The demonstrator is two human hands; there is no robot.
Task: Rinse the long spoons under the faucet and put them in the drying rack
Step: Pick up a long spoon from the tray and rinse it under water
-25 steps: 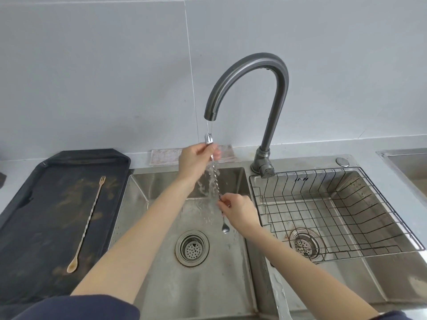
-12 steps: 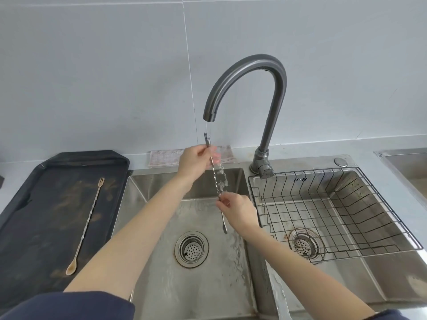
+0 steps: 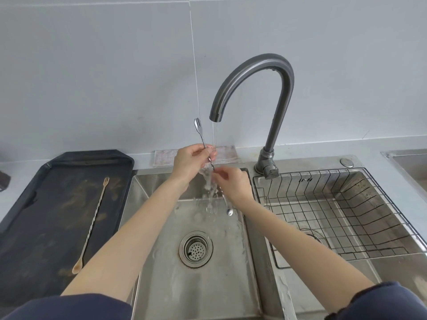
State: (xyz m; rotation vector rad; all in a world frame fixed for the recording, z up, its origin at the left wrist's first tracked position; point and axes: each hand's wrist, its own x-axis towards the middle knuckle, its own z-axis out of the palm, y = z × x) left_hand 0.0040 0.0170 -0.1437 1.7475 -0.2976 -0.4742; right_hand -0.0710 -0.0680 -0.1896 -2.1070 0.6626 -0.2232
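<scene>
Both-handed: left hand (image 3: 189, 161) and right hand (image 3: 232, 181) pinch silver spoon (image 3: 209, 158), tilted under faucet (image 3: 251, 88) stream.

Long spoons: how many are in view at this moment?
2. A silver long spoon is held in both hands, left hand and right hand, under the faucet stream. A tan long spoon lies on the dark tray. The drying rack shows none.

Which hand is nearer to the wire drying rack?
The right hand. It holds the silver spoon over the left basin, beside the rack; the left hand grips the spoon farther left.
</scene>
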